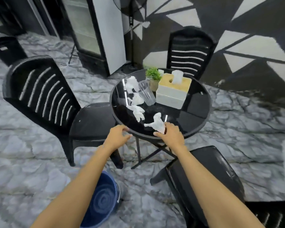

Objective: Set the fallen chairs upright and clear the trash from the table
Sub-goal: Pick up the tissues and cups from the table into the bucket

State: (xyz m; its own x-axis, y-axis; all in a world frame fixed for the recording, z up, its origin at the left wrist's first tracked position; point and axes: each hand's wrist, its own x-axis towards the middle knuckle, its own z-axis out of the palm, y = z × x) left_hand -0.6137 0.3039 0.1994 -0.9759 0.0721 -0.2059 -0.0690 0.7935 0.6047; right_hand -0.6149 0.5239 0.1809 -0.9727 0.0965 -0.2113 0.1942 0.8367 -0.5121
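Clearing of trash seems the step in hand: the right hand (pixel 170 134) curls fingers and thumb round a crumpled white paper tissue (pixel 157 123), twisted and flimsy, at the six o'clock rim of the round black glass table (pixel 194 109). The left hand (pixel 118 135) hovers empty, fingers loose. The next move probably calls for a lift towards the blue plastic bucket (pixel 102 199) at seven o'clock.

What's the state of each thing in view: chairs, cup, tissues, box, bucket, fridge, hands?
Left chair: upright.
Far chair: upright.
Near chair: seems upright.
Cup: tipped over on table, empty.
Loose tissues: crumpled, on table.
Nearest tissue: crumpled, gripped by right hand.
Left hand: open, at table rim.
Tissue box: upright, tissue poking out.
Bucket: upright on floor, looks empty.
Fridge door: shut.
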